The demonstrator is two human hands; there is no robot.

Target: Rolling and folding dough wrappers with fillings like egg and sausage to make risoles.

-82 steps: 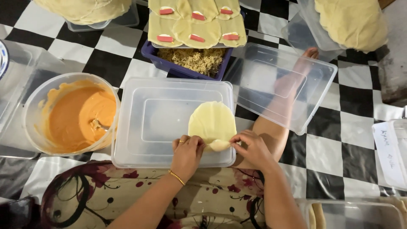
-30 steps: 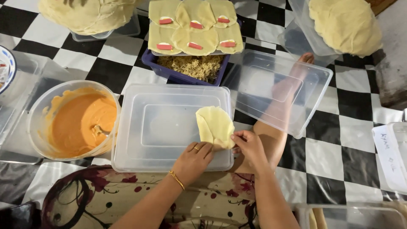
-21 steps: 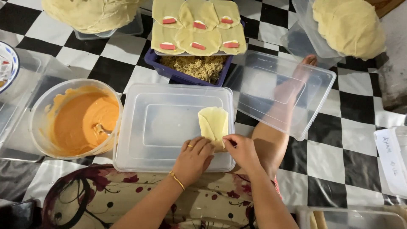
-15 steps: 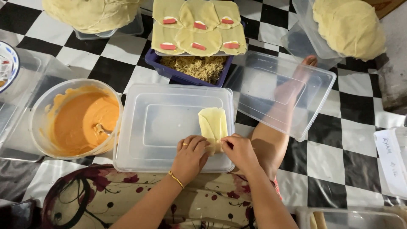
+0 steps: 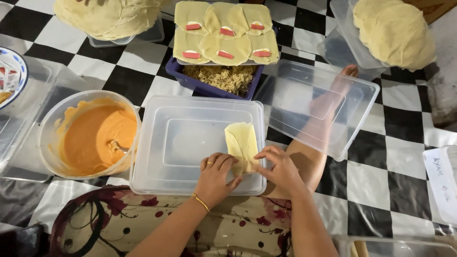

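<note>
I see both sides of the wrapper (image 5: 242, 145) folded inward on the upturned clear lid (image 5: 197, 143). My left hand (image 5: 216, 177) and right hand (image 5: 281, 169) pinch its near end, fingers curled; I judge the rolling still undone. Six finished pieces (image 5: 223, 33) sit ahead.

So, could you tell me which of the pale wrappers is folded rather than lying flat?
The folded wrapper on the clear lid, pinched at its near end by both hands. The stacked wrappers and those with red strips lie flat.
</note>
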